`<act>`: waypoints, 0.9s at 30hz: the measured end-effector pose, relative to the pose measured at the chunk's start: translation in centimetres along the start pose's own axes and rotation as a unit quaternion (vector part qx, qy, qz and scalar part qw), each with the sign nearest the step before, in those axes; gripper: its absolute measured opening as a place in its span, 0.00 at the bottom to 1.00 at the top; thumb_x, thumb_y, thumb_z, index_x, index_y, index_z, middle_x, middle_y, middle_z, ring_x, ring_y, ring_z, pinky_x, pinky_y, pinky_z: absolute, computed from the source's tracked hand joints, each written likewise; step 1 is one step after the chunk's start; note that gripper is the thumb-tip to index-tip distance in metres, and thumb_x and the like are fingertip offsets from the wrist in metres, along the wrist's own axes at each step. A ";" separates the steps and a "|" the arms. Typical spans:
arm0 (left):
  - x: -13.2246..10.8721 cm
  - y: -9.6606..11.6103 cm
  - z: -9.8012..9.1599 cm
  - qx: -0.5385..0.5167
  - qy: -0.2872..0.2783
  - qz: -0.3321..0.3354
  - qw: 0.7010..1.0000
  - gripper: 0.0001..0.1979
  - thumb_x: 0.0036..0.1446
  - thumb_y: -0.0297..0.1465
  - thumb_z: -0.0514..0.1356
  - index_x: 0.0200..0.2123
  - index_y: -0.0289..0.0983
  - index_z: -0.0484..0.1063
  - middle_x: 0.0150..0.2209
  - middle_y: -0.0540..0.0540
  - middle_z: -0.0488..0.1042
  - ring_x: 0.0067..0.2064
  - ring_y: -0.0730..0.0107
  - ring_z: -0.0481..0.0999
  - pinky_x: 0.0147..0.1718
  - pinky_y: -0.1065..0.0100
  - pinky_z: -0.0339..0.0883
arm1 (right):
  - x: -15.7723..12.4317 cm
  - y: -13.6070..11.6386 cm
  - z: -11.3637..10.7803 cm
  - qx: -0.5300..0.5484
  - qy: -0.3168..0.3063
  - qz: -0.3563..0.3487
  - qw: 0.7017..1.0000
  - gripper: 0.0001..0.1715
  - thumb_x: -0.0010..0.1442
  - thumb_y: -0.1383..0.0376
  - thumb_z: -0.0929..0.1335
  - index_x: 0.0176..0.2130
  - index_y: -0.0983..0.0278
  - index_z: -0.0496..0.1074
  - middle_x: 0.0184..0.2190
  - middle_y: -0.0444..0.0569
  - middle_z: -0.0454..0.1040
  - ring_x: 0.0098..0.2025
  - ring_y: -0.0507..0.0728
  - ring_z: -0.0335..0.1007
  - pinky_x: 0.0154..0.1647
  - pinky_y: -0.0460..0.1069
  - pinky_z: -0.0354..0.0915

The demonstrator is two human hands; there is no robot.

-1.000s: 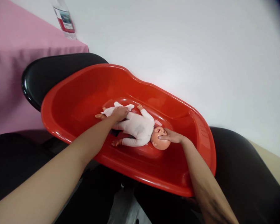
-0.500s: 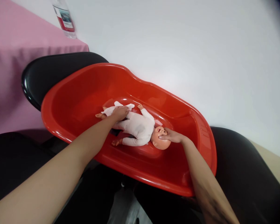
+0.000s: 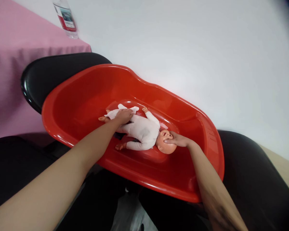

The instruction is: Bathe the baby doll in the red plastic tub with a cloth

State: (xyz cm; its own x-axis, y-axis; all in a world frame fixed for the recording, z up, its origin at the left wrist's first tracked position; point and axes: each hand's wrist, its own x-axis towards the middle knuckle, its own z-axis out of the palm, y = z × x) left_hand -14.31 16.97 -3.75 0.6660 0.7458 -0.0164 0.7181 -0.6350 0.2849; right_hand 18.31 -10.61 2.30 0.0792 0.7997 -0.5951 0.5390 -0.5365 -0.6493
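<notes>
A baby doll (image 3: 143, 133) in a pale body suit lies on its back in a red baby bathtub (image 3: 91, 81), its head to the right and its feet to the left. My left hand (image 3: 124, 116) rests over the doll's legs, closed on a small white cloth (image 3: 112, 113) that sticks out on both sides of it. The undersides of those fingers are hidden. At the other end, my right hand (image 3: 179, 140) grips the doll's head (image 3: 165, 148), thumb on the face and the other fingers out of sight behind it. A grey wet-looking patch marks the suit's belly.
The tub sits across black chair seats (image 3: 48, 72), with another black seat (image 3: 245, 160) under its right end. A pink-covered table (image 3: 38, 37) stands at the upper left, bearing a clear bottle (image 3: 66, 19). Behind the tub rises a white wall (image 3: 183, 48).
</notes>
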 end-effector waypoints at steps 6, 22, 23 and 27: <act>0.0 0.0 0.0 0.001 -0.004 -0.001 1.000 0.29 0.87 0.34 0.47 0.72 0.33 0.84 0.73 0.33 0.84 0.75 0.45 0.82 0.78 0.50 0.70 | -0.3 -0.3 0.0 0.001 0.001 -0.010 1.000 0.76 0.53 0.30 0.89 0.85 0.54 0.69 0.80 0.61 0.77 0.82 0.82 0.72 0.90 0.74 0.64; -0.3 0.4 -0.4 -0.015 -0.013 -0.002 1.000 0.27 0.89 0.32 0.48 0.72 0.33 0.83 0.74 0.34 0.84 0.75 0.45 0.82 0.79 0.50 0.69 | 0.0 0.2 0.0 -0.010 -0.004 -0.006 1.000 0.82 0.52 0.25 0.87 0.86 0.58 0.66 0.82 0.64 0.74 0.83 0.81 0.71 0.90 0.73 0.64; -0.3 0.3 -0.4 -0.011 -0.012 0.001 1.000 0.27 0.88 0.32 0.47 0.72 0.34 0.84 0.74 0.34 0.84 0.75 0.46 0.82 0.78 0.50 0.70 | 0.0 0.2 0.0 -0.006 -0.008 -0.009 1.000 0.82 0.51 0.25 0.87 0.86 0.58 0.66 0.82 0.64 0.75 0.83 0.81 0.71 0.90 0.72 0.64; -0.1 0.0 0.0 0.001 -0.008 0.008 1.000 0.28 0.89 0.33 0.46 0.70 0.35 0.85 0.73 0.35 0.85 0.74 0.47 0.83 0.77 0.51 0.71 | 0.0 0.1 0.0 0.007 -0.009 -0.011 1.000 0.80 0.50 0.26 0.88 0.84 0.57 0.69 0.80 0.63 0.77 0.82 0.81 0.72 0.90 0.73 0.64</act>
State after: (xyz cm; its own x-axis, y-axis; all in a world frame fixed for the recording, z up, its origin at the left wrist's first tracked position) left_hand -14.34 16.89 -3.69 0.6808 0.7320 -0.0271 0.7075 -0.6476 0.2828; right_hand 18.34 -10.65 2.22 0.0521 0.8063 -0.5892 0.5294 -0.5226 -0.6683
